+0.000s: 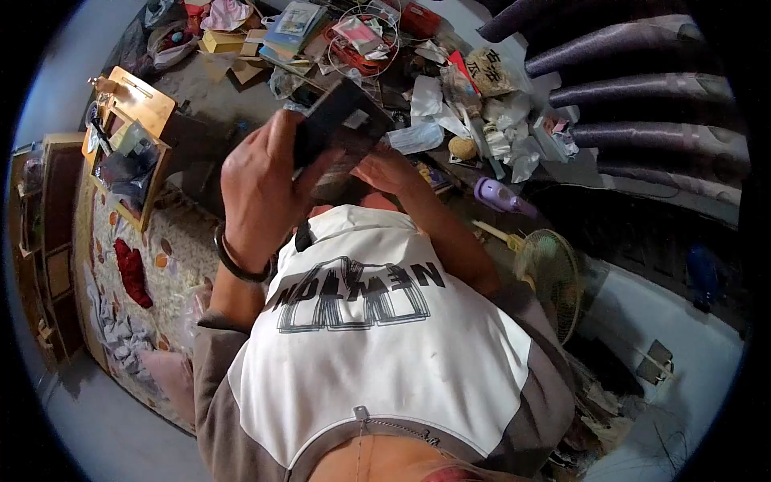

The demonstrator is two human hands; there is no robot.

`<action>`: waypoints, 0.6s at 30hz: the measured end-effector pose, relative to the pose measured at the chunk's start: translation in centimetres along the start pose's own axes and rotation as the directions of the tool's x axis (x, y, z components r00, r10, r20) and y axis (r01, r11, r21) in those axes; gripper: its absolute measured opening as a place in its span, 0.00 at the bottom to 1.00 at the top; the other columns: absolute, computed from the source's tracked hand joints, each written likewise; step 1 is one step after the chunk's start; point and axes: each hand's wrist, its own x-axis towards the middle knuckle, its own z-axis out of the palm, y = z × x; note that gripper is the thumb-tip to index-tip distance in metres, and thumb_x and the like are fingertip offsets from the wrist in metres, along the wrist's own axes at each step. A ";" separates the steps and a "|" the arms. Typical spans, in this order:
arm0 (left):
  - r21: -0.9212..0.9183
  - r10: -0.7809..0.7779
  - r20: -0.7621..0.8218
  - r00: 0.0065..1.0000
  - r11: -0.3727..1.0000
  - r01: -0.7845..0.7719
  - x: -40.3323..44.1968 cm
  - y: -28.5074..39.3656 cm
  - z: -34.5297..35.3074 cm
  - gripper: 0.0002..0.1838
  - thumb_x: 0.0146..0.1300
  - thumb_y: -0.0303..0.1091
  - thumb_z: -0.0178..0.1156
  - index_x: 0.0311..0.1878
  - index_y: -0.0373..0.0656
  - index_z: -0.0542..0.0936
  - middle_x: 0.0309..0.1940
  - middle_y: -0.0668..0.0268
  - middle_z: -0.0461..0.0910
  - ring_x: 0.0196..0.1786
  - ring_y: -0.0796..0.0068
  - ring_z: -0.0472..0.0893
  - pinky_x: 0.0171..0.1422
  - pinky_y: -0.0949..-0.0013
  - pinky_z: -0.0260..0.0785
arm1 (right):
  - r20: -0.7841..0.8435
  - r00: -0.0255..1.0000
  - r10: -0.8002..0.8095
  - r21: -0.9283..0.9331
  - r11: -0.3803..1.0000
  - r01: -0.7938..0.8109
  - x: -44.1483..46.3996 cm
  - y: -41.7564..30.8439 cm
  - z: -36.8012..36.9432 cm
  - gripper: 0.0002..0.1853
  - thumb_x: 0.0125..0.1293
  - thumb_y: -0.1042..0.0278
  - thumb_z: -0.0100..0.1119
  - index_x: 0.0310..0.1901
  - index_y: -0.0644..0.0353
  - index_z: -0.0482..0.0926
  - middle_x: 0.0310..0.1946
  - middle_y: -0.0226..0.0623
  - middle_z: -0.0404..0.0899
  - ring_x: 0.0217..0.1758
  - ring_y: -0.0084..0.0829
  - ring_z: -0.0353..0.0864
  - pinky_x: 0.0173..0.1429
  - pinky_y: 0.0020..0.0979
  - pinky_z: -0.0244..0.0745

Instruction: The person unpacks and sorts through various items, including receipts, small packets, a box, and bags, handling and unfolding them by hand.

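My left hand (261, 181), with a dark bracelet on its wrist, is closed round a black flat rectangular object (331, 116). The object is tilted in front of my chest and has a small paler patch on its face. Whether it is a phone, a case or a box I cannot make out. My right hand (387, 170) is by the lower right edge of the same object. Its fingers are partly in shadow and partly hidden, so their grip does not show. Below both hands is my white shirt (377, 353) with dark lettering.
Left is a bed with a patterned cover (173, 277), a red cloth (132, 273) and a wooden box (157, 189). Papers, books (293, 28) and bags clutter the far floor. Right are a purple device (504, 195), a fan (548, 277) and a dark curtain (634, 92).
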 end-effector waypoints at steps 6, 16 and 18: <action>-0.306 -0.367 -0.100 0.925 0.896 0.323 -1.3 -5.8 3.3 0.16 0.61 0.43 0.66 0.39 0.39 0.75 0.27 0.60 0.79 0.26 0.70 0.77 0.30 0.68 0.67 | -0.359 0.870 -0.339 -0.281 0.928 0.245 -2.1 -2.5 1.6 0.23 0.62 0.69 0.64 0.58 0.63 0.72 0.53 0.36 0.76 0.56 0.32 0.74 0.62 0.35 0.67; -0.857 -0.657 0.090 0.748 0.332 0.395 -6.5 -10.9 7.5 0.14 0.69 0.40 0.59 0.46 0.37 0.79 0.35 0.72 0.82 0.34 0.89 0.77 0.34 0.80 0.68 | -0.572 0.737 -0.360 -0.346 0.921 0.182 -6.2 -8.8 8.5 0.18 0.64 0.63 0.61 0.53 0.59 0.75 0.43 0.31 0.80 0.43 0.27 0.81 0.46 0.30 0.78; -0.871 -0.662 0.090 0.744 0.310 0.381 -6.7 -10.7 7.8 0.14 0.69 0.41 0.59 0.45 0.38 0.79 0.34 0.73 0.82 0.34 0.90 0.77 0.34 0.80 0.68 | -0.575 0.770 -0.276 -0.411 0.911 0.020 -6.6 -9.0 8.2 0.19 0.62 0.64 0.64 0.54 0.58 0.74 0.43 0.32 0.80 0.44 0.27 0.81 0.46 0.30 0.78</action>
